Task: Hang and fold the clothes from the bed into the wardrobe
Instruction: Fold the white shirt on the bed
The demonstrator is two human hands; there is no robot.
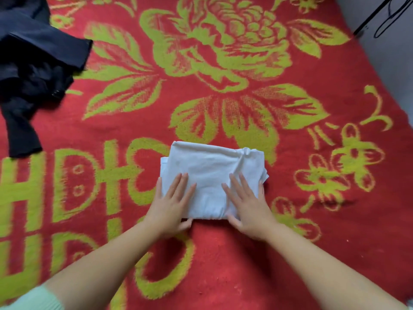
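Now, head view: folded white garment [210,175] lies mid-bed on red blanket w/ green flowers [223,63]. Left hand [172,202] & right hand [248,204] rest flat on its near edge, fingers straight, thumbs at the fold, gripping nothing. Dark clothes [33,63] heaped far left, well apart

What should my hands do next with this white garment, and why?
Probably slide both thumbs under the near edge and lift it. The white garment already lies folded into a compact rectangle on the red bedspread, with left hand and right hand flat on top.
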